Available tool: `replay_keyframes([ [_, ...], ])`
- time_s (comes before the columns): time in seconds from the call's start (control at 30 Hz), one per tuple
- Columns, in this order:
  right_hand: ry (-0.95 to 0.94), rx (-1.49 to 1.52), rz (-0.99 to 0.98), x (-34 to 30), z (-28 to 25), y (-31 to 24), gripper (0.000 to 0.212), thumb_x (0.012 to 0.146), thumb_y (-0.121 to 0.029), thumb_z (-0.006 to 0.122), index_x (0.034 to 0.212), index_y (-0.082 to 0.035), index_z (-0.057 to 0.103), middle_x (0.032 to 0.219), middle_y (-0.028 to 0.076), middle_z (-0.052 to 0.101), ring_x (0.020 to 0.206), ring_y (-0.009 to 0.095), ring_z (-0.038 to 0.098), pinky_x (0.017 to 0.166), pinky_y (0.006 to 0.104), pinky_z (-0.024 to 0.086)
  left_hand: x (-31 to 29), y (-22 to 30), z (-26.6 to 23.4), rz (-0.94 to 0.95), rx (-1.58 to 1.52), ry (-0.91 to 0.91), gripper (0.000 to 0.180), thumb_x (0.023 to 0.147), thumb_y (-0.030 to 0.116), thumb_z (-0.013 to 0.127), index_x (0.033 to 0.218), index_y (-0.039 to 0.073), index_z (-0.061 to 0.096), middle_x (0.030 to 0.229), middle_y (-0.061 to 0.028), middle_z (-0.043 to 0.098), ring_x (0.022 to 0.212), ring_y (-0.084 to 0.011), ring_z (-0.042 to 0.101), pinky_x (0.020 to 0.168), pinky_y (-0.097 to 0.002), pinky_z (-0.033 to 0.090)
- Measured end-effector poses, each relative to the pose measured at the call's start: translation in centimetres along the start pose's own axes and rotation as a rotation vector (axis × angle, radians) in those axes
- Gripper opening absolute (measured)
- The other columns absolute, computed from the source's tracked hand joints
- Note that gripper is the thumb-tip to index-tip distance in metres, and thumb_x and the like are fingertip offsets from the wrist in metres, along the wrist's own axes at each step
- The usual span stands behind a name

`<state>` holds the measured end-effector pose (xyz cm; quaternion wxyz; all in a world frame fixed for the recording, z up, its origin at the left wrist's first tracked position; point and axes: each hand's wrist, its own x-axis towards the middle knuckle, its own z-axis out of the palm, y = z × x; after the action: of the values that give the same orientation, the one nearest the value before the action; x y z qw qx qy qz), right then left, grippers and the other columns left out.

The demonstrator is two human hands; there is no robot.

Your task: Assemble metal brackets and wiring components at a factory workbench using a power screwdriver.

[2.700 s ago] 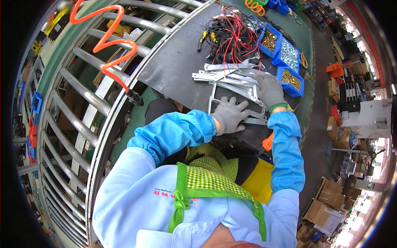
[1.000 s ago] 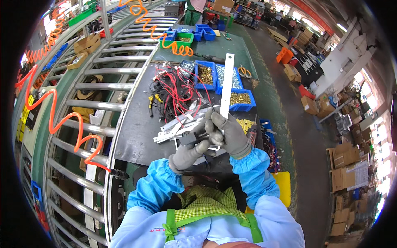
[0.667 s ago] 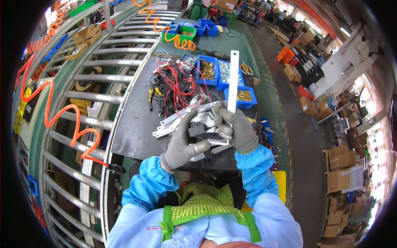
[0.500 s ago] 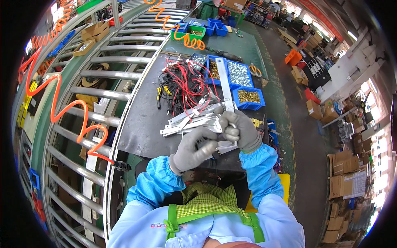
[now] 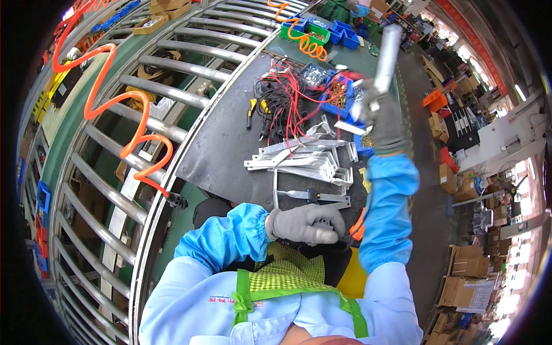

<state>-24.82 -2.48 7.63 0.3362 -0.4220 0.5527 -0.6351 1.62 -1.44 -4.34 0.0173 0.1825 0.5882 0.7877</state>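
Observation:
My right hand (image 5: 384,118), in a grey glove, is raised over the right side of the bench and blurred by motion. It grips a long flat metal bracket (image 5: 388,57) that points up and away. My left hand (image 5: 307,224), gloved too, is low at the bench's near edge. Its fingers are curled in, and what they hold, if anything, is hidden. Just beyond it lies a pile of silvery metal brackets (image 5: 299,164), with one bracket carrying a dark fitting (image 5: 298,195) nearest. Red and black wires (image 5: 282,98) are heaped behind the pile.
Blue bins of brass and silvery screws (image 5: 339,95) stand behind my right hand. Yellow-handled pliers (image 5: 251,112) lie left of the wires. A roller conveyor (image 5: 167,89) runs along the left, with a coiled orange air hose (image 5: 135,135) hanging over it.
My right hand has swung up and away to the right with the bracket. My left hand has drawn back toward my body and right, away from the pile. The view has shifted.

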Motion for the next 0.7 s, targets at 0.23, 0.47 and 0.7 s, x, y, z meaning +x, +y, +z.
replay_keyframes([
  [0.23,-0.178,-1.612,0.070,-1.0,-3.3,5.1,0.019,0.086,-0.016,0.057,0.098,-0.009,0.069,0.078,0.014,0.065,0.077,0.033,0.065,0.069,0.0427,0.051,1.2,-0.2,0.0,-0.055,-0.072,0.278,0.035,0.094,0.035,0.064,0.115,0.007,0.058,0.082,-0.0001,0.057,0.064,-0.0082,0.053,0.059,-0.0240,0.045],
  [0.47,0.571,-0.411,-0.180,-4.5,-0.7,-6.0,0.017,0.084,-0.015,0.056,0.093,-0.004,0.066,0.085,0.012,0.068,0.073,0.027,0.064,0.063,0.0385,0.052,0.6,-0.9,-0.2,-0.046,-0.024,0.383,0.035,0.094,0.037,0.064,0.116,0.010,0.061,0.077,0.0010,0.057,0.063,-0.0078,0.055,0.055,-0.0234,0.045],
  [0.7,0.249,-1.074,-0.202,-5.0,-5.2,-2.1,0.017,0.092,-0.016,0.050,0.087,-0.010,0.065,0.075,0.001,0.061,0.062,0.023,0.062,0.050,0.0341,0.048,0.8,-0.9,-0.9,-0.120,0.005,0.413,0.026,0.095,0.025,0.061,0.112,0.006,0.061,0.085,-0.0022,0.062,0.067,-0.0085,0.057,0.060,-0.0250,0.048],
])
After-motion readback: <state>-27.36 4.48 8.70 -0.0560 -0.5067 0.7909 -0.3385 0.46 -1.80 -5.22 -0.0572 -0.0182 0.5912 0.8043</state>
